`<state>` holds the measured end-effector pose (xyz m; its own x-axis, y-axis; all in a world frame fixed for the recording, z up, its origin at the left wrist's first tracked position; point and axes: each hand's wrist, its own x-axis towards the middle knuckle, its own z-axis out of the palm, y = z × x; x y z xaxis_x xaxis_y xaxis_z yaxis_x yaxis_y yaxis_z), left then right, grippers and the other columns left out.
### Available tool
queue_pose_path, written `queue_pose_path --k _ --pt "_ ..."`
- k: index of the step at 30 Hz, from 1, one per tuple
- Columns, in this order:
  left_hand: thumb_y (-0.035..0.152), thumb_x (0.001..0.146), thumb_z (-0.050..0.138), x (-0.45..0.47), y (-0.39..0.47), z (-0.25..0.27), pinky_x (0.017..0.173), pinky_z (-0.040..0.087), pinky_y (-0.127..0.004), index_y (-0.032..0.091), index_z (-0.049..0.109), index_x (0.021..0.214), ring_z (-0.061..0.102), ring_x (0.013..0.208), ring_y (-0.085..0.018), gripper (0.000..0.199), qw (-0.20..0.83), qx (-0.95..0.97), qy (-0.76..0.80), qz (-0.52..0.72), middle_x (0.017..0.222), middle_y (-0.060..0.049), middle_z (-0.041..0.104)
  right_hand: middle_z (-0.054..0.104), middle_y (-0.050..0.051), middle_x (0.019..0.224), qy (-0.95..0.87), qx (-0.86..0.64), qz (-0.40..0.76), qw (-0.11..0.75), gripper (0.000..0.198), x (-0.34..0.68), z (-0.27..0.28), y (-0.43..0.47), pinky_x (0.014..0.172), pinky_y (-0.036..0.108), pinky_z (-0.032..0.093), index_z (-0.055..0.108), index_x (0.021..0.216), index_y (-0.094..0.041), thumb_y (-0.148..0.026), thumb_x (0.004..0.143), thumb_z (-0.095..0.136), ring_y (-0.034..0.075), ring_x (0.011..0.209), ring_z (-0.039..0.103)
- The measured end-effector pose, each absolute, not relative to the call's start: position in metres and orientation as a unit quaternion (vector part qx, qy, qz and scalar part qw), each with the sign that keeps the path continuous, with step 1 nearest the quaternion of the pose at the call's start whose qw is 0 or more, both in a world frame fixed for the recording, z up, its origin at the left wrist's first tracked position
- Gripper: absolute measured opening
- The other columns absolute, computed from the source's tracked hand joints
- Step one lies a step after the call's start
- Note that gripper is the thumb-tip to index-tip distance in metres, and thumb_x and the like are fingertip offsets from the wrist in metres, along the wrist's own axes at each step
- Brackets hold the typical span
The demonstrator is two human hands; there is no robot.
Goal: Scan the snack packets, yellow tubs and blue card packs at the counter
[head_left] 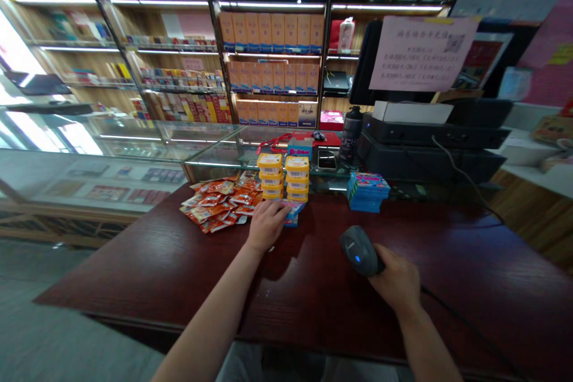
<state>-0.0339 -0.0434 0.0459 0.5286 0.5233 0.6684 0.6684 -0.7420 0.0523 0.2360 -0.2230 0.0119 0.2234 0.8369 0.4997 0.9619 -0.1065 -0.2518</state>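
Note:
My right hand (396, 277) is wrapped around the handle of a dark barcode scanner (358, 250) with a blue light; its head points up and to the left. Over a small pile of blue-and-pink flat packs (293, 213), my left hand (268, 224) has its fingers curled onto the near-left side. Just behind that hand stand two stacks of yellow-lidded tubs (297, 167). Orange sachets (221, 203) lie heaped to its left. Farther right is a neat stack of similar blue packs (367, 193), apart from both hands.
The dark wooden table (179, 274) meets a glass display counter (215, 158) at the back. On it are a phone (326, 160), a dark bottle (351, 131) and black machines (434, 143). The scanner's cable (461, 316) runs right. Stocked shelves (273, 6) line the wall.

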Motion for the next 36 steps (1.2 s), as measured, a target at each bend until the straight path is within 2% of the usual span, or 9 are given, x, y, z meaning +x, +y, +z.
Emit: queue_pose_path --k 3,6,10,14,31,36 --pt "0.021 0.088 0.049 -0.033 -0.048 0.034 0.083 0.043 -0.039 0.027 0.069 0.104 0.053 0.092 -0.023 0.026 0.114 -0.876 -0.382 -0.271 0.096 -0.009 0.063 0.073 0.007 0.091 -0.616 -0.732 -0.116 0.266 0.026 0.237 0.011 -0.224 0.064 0.027 0.042 0.065 0.097 -0.021 -0.025 0.076 0.049 0.022 0.079 0.067" --pt "0.027 0.085 0.058 -0.031 -0.050 0.028 0.087 0.042 -0.040 0.028 0.069 0.105 0.052 0.098 -0.024 0.023 0.084 -0.884 -0.392 -0.240 0.102 -0.008 0.061 0.073 0.007 0.091 -0.615 -0.736 -0.124 0.254 0.027 0.237 0.010 -0.224 0.064 0.027 0.042 0.065 0.098 -0.021 -0.025 0.076 0.050 0.022 0.078 0.068" --pt "0.035 0.084 0.063 -0.030 -0.049 0.022 0.091 0.041 -0.039 0.029 0.069 0.107 0.052 0.105 -0.024 0.025 0.038 -0.881 -0.396 -0.256 0.109 -0.008 0.060 0.073 0.007 0.089 -0.625 -0.731 -0.130 0.244 0.027 0.239 0.009 -0.224 0.062 0.028 0.041 0.064 0.098 -0.020 -0.023 0.076 0.050 0.023 0.076 0.068" --pt "0.033 0.084 0.062 -0.028 -0.044 0.016 0.090 0.043 -0.039 0.027 0.070 0.106 0.055 0.101 -0.023 0.024 0.026 -0.864 -0.421 -0.275 0.106 -0.008 0.062 0.073 0.007 0.091 -0.628 -0.729 -0.123 0.243 0.026 0.239 0.008 -0.224 0.063 0.029 0.041 0.064 0.098 -0.021 -0.024 0.075 0.051 0.023 0.077 0.068" --pt "0.026 0.086 0.060 -0.028 -0.033 0.008 0.095 0.046 -0.041 0.023 0.067 0.114 0.054 0.106 -0.024 0.029 -0.008 -0.872 -0.399 -0.283 0.110 -0.009 0.061 0.073 0.007 0.082 -0.628 -0.726 -0.141 0.242 0.026 0.238 0.009 -0.224 0.059 0.027 0.038 0.066 0.099 -0.018 -0.023 0.077 0.053 0.021 0.073 0.067" --pt "0.028 0.085 0.060 -0.023 -0.039 0.012 0.102 0.042 -0.047 0.023 0.064 0.117 0.049 0.117 -0.028 0.033 0.016 -0.872 -0.382 -0.305 0.123 -0.011 0.057 0.072 0.006 0.083 -0.607 -0.765 -0.109 0.184 0.021 0.236 0.016 -0.221 0.058 0.027 0.035 0.065 0.097 -0.020 -0.021 0.078 0.056 0.022 0.075 0.068"
